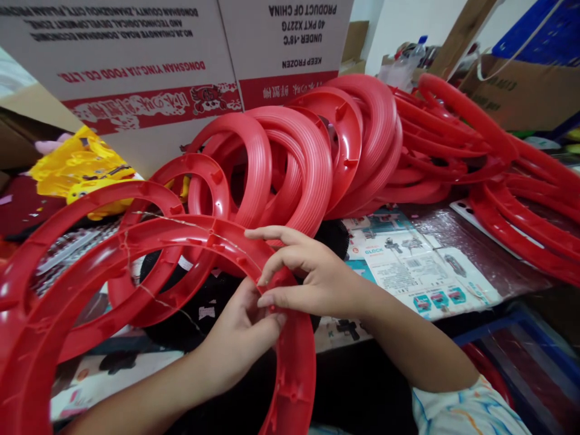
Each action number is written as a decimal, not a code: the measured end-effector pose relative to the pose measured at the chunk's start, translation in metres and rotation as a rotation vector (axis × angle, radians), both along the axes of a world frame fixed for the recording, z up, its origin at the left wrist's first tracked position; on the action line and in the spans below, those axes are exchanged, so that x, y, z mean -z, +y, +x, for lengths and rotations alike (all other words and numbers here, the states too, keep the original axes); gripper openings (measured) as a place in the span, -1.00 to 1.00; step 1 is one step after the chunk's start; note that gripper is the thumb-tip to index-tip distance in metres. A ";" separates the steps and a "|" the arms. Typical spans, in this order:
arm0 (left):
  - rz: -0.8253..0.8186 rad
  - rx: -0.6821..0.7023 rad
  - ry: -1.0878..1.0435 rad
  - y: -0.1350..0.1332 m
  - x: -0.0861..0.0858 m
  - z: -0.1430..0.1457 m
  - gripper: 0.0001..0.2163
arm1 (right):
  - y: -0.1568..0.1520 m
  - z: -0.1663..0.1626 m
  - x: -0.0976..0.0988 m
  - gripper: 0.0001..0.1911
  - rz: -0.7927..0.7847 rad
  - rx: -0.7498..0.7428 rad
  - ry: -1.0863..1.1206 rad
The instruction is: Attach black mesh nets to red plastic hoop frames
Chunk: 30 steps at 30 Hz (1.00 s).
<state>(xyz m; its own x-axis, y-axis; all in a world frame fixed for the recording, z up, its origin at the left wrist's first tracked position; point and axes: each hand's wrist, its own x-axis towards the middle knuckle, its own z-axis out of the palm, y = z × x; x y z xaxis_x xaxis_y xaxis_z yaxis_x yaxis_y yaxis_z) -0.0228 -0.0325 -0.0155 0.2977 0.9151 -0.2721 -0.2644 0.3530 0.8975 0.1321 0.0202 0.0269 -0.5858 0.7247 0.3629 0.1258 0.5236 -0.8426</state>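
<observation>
A large red plastic ring (296,374), with its hollow ribbed inner side facing me, stands tilted at the front. My left hand (242,335) is closed on its right part, thumb and fingertips against the rim. Over the same spot, my right hand (312,272) pinches with thumb and curled fingers, its index finger stretched along the rim. A thin pale wire (193,224) runs along the ring's upper channel to my right fingertips and seems to be held there. Its other part loops down loosely across the ring's opening. The fingertips partly hide the contact point.
Several more red rings (308,163) lean in a row behind, with red ring halves (457,139) heaped at the right. A white printed carton (149,60) stands at the back. Yellow plastic parts (86,169) lie left; flattened printed cardboard (408,260) covers the table.
</observation>
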 end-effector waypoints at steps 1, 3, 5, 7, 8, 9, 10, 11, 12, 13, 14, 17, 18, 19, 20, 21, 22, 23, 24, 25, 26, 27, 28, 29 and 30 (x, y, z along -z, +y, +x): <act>0.017 -0.002 0.013 0.002 -0.002 0.001 -0.75 | 0.000 -0.001 0.001 -0.91 -0.014 0.013 0.009; 0.046 0.014 0.039 0.005 -0.007 0.003 -0.71 | 0.000 -0.001 0.002 -0.92 -0.032 0.021 0.050; 0.060 0.047 0.059 0.006 -0.011 0.005 -0.70 | 0.001 -0.001 0.002 -0.95 -0.026 0.001 0.087; 0.054 0.116 0.067 0.005 -0.015 0.006 -0.71 | 0.002 0.000 0.001 -0.97 0.003 -0.026 0.081; 0.048 0.159 0.067 0.004 -0.016 0.006 -0.71 | 0.002 0.000 0.000 -0.97 0.016 -0.034 0.062; 0.042 0.202 0.066 0.003 -0.017 0.006 -0.71 | 0.002 0.001 -0.001 -0.96 0.023 -0.037 0.041; 0.035 0.242 0.062 0.002 -0.018 0.005 -0.71 | 0.002 0.001 -0.001 -0.95 0.025 -0.039 0.026; 0.026 0.273 0.058 0.001 -0.018 0.005 -0.70 | 0.002 0.001 -0.001 -0.94 0.022 -0.042 0.017; 0.018 0.298 0.053 0.000 -0.019 0.004 -0.69 | 0.002 0.002 -0.002 -0.93 0.015 -0.046 0.014; 0.012 0.323 0.047 -0.001 -0.019 0.004 -0.68 | 0.002 0.002 -0.002 -0.93 0.004 -0.051 0.015; 0.008 0.351 0.040 -0.002 -0.019 0.003 -0.67 | 0.002 0.002 -0.002 -0.92 -0.009 -0.055 0.018; -0.006 0.445 0.011 -0.002 -0.018 0.002 -0.66 | 0.002 0.002 -0.002 -0.92 -0.049 -0.053 0.026; -0.008 0.472 -0.003 -0.002 -0.017 0.002 -0.65 | 0.003 0.002 -0.002 -0.92 -0.057 -0.050 0.027; -0.010 0.489 -0.017 -0.002 -0.016 0.002 -0.66 | 0.003 0.002 -0.003 -0.92 -0.062 -0.049 0.026; -0.009 0.498 -0.032 -0.002 -0.015 0.001 -0.67 | 0.003 0.002 -0.003 -0.92 -0.062 -0.052 0.024; -0.008 0.501 -0.049 -0.002 -0.014 0.000 -0.68 | 0.003 0.002 -0.003 -0.92 -0.059 -0.057 0.021; -0.008 0.503 -0.067 -0.002 -0.014 0.000 -0.68 | 0.003 0.003 -0.004 -0.92 -0.056 -0.062 0.017; -0.012 0.503 -0.080 -0.002 -0.013 -0.001 -0.69 | 0.004 0.003 -0.004 -0.92 -0.054 -0.067 0.012; -0.017 0.505 -0.090 -0.002 -0.013 -0.002 -0.68 | 0.004 0.003 -0.005 -0.92 -0.050 -0.070 0.005; -0.020 0.505 -0.098 -0.002 -0.013 -0.002 -0.67 | 0.004 0.004 -0.005 -0.92 -0.045 -0.071 -0.003; -0.019 0.506 -0.103 -0.003 -0.013 -0.003 -0.66 | 0.004 0.004 -0.006 -0.92 -0.040 -0.070 -0.012; -0.017 0.502 -0.104 -0.003 -0.013 -0.003 -0.65 | 0.004 0.005 -0.006 -0.92 -0.033 -0.070 -0.021; -0.012 0.498 -0.106 -0.003 -0.012 -0.003 -0.65 | 0.004 0.006 -0.007 -0.93 -0.027 -0.073 -0.029; -0.009 0.493 -0.106 -0.004 -0.012 -0.003 -0.65 | 0.004 0.006 -0.007 -0.93 -0.022 -0.080 -0.035; -0.009 0.487 -0.103 -0.004 -0.012 -0.002 -0.66 | 0.005 0.007 -0.007 -0.93 -0.017 -0.091 -0.039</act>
<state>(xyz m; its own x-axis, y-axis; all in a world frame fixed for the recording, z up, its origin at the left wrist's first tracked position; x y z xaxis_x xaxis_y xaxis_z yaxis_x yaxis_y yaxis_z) -0.0252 -0.0365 -0.0034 0.7155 0.6610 -0.2259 -0.1541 0.4648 0.8719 0.1389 0.0250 0.0340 -0.6626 0.6740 0.3265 0.1112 0.5196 -0.8471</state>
